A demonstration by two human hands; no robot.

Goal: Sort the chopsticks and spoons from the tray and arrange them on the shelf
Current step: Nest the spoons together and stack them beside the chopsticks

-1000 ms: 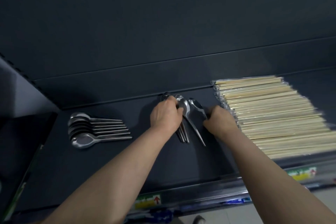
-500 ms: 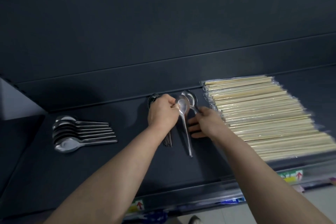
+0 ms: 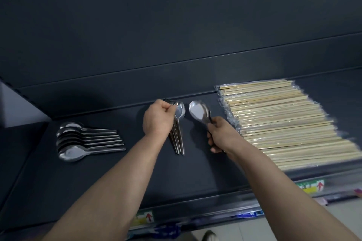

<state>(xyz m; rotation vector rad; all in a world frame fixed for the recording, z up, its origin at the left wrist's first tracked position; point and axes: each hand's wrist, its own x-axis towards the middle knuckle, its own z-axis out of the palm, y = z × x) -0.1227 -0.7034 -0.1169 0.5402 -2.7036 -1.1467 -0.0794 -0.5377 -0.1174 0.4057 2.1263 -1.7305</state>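
Note:
On the dark shelf (image 3: 195,174) my left hand (image 3: 157,121) curls over the bowls of a small stack of steel spoons (image 3: 179,133) whose handles point toward me. My right hand (image 3: 221,135) grips the handle of a separate steel spoon (image 3: 199,112) and holds its bowl up, just right of that stack. A neat row of several nested spoons (image 3: 84,143) lies at the left, handles pointing right. Wrapped wooden chopsticks (image 3: 290,123) lie side by side in a broad layer at the right.
The shelf's back panel (image 3: 176,45) rises close behind the spoons. A front rail with price labels (image 3: 309,187) runs along the near edge. A pale upright (image 3: 17,107) bounds the shelf at the far left. Floor tiles show below.
My right hand has picked one spoon off the shelf and lifted it by the handle. My left hand stays on the middle stack, whose handles now lie together.

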